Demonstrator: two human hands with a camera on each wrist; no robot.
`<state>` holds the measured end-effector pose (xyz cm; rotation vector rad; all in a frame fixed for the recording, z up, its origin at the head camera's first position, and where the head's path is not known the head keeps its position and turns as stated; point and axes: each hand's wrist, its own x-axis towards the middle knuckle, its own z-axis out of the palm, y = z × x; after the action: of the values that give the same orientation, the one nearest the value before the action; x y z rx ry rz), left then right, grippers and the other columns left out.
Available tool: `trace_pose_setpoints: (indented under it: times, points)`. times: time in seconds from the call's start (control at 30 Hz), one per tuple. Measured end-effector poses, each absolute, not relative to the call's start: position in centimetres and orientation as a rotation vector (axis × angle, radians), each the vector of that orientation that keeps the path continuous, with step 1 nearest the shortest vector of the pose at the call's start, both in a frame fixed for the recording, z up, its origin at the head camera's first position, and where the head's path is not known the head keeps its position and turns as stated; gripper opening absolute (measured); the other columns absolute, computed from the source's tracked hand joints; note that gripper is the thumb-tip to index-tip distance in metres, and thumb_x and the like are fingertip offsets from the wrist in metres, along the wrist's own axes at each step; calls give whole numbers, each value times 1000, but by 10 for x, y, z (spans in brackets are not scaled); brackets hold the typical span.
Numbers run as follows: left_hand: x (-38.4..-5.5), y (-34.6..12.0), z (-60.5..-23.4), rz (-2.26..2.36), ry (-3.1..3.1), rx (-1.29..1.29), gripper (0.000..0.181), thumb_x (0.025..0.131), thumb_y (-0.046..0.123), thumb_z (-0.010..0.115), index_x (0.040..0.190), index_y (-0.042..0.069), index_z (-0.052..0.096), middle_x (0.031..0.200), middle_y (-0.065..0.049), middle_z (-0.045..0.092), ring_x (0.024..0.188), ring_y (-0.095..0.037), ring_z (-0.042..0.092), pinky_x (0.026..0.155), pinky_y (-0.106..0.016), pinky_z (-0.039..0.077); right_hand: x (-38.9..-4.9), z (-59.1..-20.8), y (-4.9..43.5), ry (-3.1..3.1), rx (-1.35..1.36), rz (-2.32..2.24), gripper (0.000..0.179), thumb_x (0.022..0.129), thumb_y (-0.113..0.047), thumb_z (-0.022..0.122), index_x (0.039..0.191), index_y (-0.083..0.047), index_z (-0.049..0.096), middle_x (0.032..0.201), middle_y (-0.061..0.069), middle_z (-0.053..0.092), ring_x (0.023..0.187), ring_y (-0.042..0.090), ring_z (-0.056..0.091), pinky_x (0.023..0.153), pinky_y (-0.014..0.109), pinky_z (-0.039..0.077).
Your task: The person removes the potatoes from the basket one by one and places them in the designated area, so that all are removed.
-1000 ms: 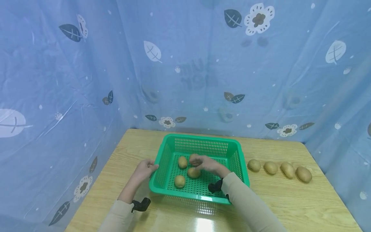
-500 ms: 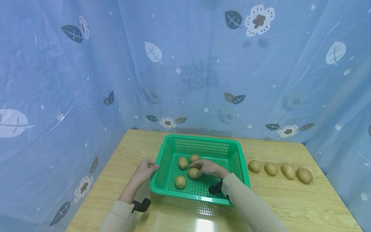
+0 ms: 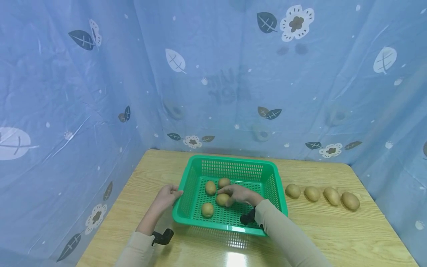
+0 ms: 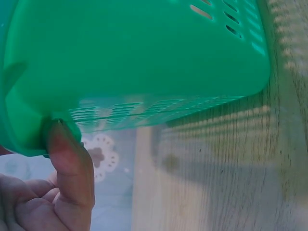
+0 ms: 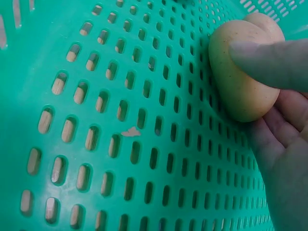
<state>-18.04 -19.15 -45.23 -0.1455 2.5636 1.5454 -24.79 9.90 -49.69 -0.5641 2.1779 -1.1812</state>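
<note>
A green perforated plastic basket (image 3: 230, 230) stands on the wooden table with several potatoes inside. My left hand (image 3: 166, 196) pinches the rim of its left wall; in the left wrist view a finger (image 4: 72, 168) curls up against the rim from outside. Inside the basket my right hand (image 3: 241, 193) grips a potato (image 3: 221, 200), thumb on one side and fingers on the other. The same potato (image 5: 240, 72) fills the grasp in the right wrist view, low over the basket floor. Around it lie a potato (image 3: 210, 188), one behind (image 3: 224, 182) and one in front (image 3: 207, 210).
Several more potatoes (image 3: 312, 193) lie in a row on the wooden table (image 3: 333, 230), right of the basket. A blue patterned curtain (image 3: 213, 92) closes off the back and both sides. Each wrist wears a black camera mount (image 3: 162, 236).
My right hand has moved from over the back potato slightly down onto the middle potato, and its fingers have closed round it. The left hand stays at the rim.
</note>
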Motion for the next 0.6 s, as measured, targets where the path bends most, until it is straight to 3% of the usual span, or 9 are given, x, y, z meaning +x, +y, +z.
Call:
trace_pose_setpoints:
  times: [0.6]
  points:
    - [-180,-192,-453,1566,2551,-146,26,95,14,54,108,-8,57,87,-15,66,74,-17,64,67,-31,55,-249,-495,100,2273,-669,-1103,51,80,-1,67,129,-13,58,134,12,52,107,24,56,84,41,49]
